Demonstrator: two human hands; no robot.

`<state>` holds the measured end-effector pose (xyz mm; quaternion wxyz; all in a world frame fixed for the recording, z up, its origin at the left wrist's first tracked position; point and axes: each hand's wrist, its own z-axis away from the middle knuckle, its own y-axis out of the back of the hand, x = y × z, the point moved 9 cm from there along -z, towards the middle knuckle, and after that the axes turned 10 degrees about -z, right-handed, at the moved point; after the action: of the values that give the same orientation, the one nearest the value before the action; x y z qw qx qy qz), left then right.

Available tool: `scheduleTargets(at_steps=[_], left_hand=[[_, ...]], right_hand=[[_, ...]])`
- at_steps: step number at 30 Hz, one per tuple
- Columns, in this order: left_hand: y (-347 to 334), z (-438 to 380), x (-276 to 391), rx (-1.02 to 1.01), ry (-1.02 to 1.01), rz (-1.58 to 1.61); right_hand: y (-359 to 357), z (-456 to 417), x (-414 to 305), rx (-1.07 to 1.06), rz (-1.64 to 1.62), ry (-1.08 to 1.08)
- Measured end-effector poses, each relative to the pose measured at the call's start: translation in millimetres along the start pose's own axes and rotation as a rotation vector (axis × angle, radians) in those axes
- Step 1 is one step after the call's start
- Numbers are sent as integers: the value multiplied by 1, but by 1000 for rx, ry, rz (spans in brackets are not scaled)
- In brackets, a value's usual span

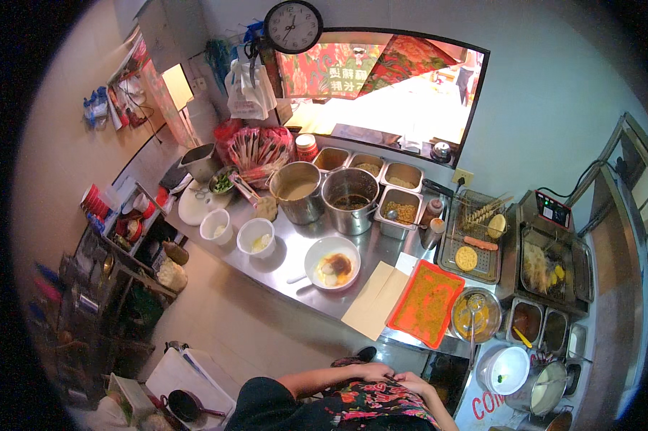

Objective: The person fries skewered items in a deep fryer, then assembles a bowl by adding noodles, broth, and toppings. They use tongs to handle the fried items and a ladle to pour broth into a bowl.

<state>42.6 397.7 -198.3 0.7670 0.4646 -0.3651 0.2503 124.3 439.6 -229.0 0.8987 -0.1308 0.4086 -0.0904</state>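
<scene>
Both hands rest together at the front of a floral apron [378, 401], my left hand [377, 372] beside my right hand [412, 383]; their fingers are partly hidden, so a hold on the cloth is unclear. Before me on the steel counter [281, 280] stands a white bowl [351, 253] with sauces and a white spoon in it. Two smaller white tubs [255, 241] are to its left. Right of the bowl lie a folded sheet of brown paper [375, 301] and an orange tray [429, 301] coated with brown seasoning.
Two steel pots [351, 202] and steel food pans [402, 199] stand behind the bowl. To the right are a perforated tray [448, 253] with skewered food, a deep fryer [545, 269], a steel bowl [493, 318] with a ladle, and white bowls [518, 366]. A dark pan [186, 407] lies lower left.
</scene>
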Motion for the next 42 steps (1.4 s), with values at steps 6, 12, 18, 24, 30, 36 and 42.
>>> scheduleTargets(at_steps=[6,12,18,24,30,36,42], left_hand=[[-9,-4,-12,40,9,-13],[-3,0,-11,17,101,21],[2,2,-10,47,111,13],[4,-2,-11,48,97,15],[2,-4,-14,36,105,0],[5,-2,-11,25,123,6],[3,0,-12,33,147,34]], right_hand=[[5,-11,14,-53,19,-26],[3,-7,2,-80,16,-40],[9,-16,9,-81,65,-36],[13,-14,5,-82,74,-9],[12,-13,-1,-60,72,31],[17,-17,9,-61,91,-14],[11,-8,-7,-54,155,-46]])
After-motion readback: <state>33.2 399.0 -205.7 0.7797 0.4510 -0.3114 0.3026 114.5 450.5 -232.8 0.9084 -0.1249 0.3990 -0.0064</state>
